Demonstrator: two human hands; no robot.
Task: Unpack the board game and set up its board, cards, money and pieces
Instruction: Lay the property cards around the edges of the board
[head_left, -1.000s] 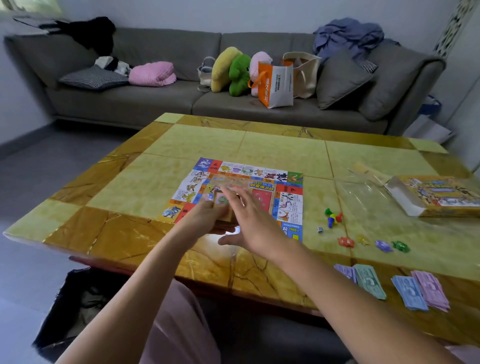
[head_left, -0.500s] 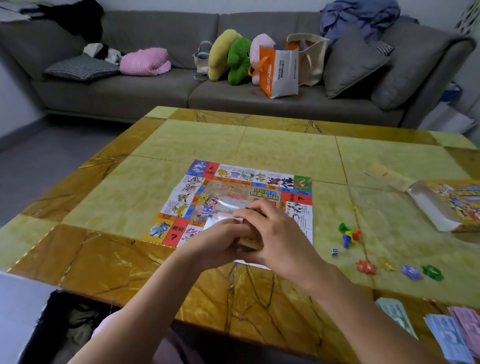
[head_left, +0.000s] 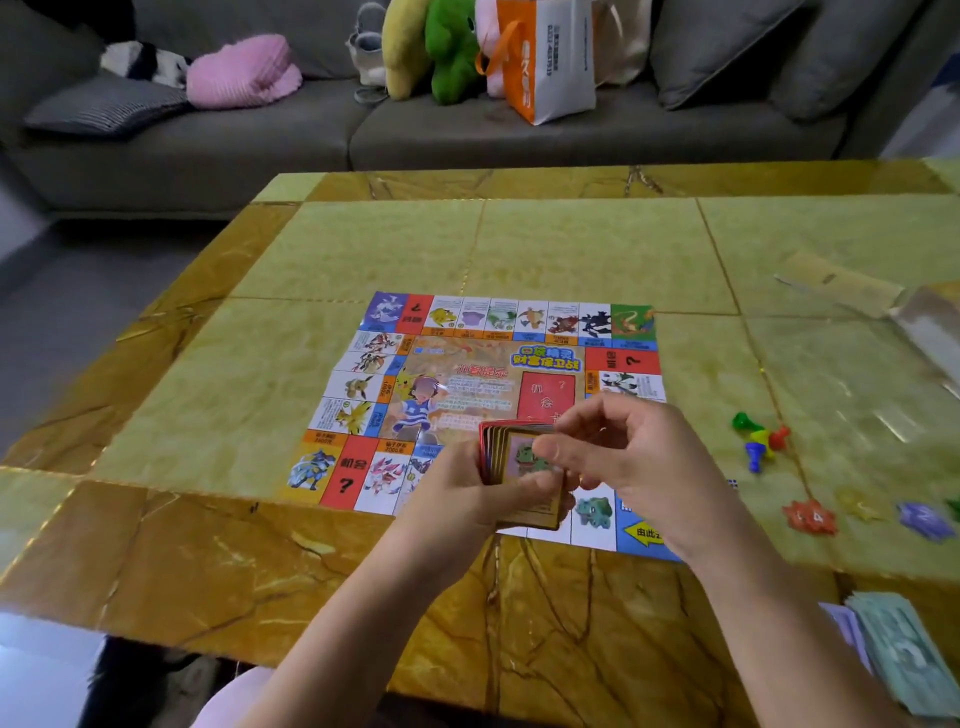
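- Head view, centre: the board (head_left: 467, 374) lies flat on the table (head_left: 363, 249). Pawns (head_left: 758, 441) and tokens (head_left: 810, 514) sit at its right, and money (head_left: 904, 654) lies at lower right.
- Lower centre: the left hand (head_left: 457, 493) grips the card stack (head_left: 535, 512) over the board's near edge while the right hand (head_left: 639, 462) pinches its top. I'd say the cards are not yet placed.
- The sofa (head_left: 260, 135) along the top is well clear.

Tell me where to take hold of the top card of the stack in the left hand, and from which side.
Probably pinch the top card at its upper right edge, coming from the right. The left hand cradles the stack from the left and below, so that side is free; the right hand has its thumb there.
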